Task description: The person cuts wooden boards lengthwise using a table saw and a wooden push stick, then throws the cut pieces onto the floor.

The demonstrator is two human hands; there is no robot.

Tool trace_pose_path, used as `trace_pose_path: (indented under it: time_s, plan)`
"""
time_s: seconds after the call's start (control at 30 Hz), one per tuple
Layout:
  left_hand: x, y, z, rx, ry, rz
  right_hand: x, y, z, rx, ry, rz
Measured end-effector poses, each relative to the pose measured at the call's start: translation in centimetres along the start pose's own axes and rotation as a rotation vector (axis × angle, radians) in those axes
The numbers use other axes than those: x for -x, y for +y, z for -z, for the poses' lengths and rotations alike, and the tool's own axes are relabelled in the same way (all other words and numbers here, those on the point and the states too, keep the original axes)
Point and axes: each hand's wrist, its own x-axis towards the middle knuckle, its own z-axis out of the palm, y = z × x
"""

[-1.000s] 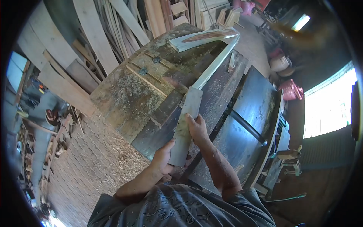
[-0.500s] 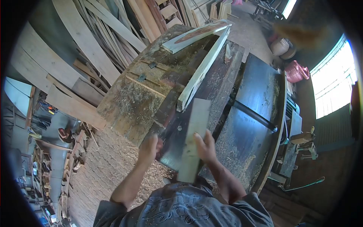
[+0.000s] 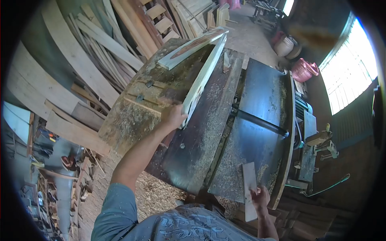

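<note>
My left hand is closed on the near end of a long pale wooden board. That board stretches away from me along the dark machine table, its far tip meeting a second plank with a brown streak. Low on the right, my right hand grips a short flat board by its edge, thumb over the face. The short board is at the near edge of the metal machine bed; whether it touches the bed I cannot tell.
A dark bar crosses the metal bed. Wood shavings cover the floor beside the machine. Long planks lean at the left, and a pink container stands beyond the bed near a bright window.
My right hand has carried the short board off the dark table toward the lower right. My left hand has reached forward and taken hold of the long board's near end.
</note>
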Motion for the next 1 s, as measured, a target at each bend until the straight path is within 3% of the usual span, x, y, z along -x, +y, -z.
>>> trace_pose_path:
  time_s: [0.2,0.27,0.33,0.53,0.6,0.67,0.7,0.8,0.9,0.93,1.0]
  plan:
    - [1.1,-0.3,-0.6,0.027,-0.002,-0.012,0.3,-0.1,-0.6,0.018,0.134,0.08]
    - [3.6,-0.4,0.1,0.02,-0.05,0.022,0.0,-1.0,-1.1,-0.004,0.221,0.255]
    - [6.7,-0.3,1.7,0.024,-0.099,0.032,0.0,-3.6,-0.6,-0.056,0.233,0.284]
    - [16.2,-1.8,2.1,-0.066,-0.213,0.155,1.1,-10.9,-2.3,-0.368,0.062,0.416]
    - [19.4,-4.1,1.1,-0.018,-0.18,0.108,2.8,-14.2,-3.2,-0.4,0.005,0.476]
    - [23.3,-6.4,-0.6,0.117,-0.144,0.097,5.3,-16.1,-5.7,-0.643,-0.257,0.316]
    - [26.2,-5.1,2.7,0.046,-0.199,0.123,6.6,-16.5,-8.0,-0.76,-0.343,0.295]
    - [35.8,-5.9,6.3,-0.024,-0.226,0.049,12.9,-22.1,-9.0,-0.637,-0.471,0.38]
    - [46.5,-7.1,8.7,-0.06,-0.331,0.117,17.6,-24.1,-16.1,-0.846,-0.781,0.204]
    - [50.3,-7.9,9.2,-0.095,-0.396,0.157,18.5,-25.0,-18.2,-0.849,-0.791,0.221]
    - [58.3,-9.6,10.2,-0.088,-0.391,0.218,20.1,-27.0,-21.7,-1.224,-1.013,-0.218]
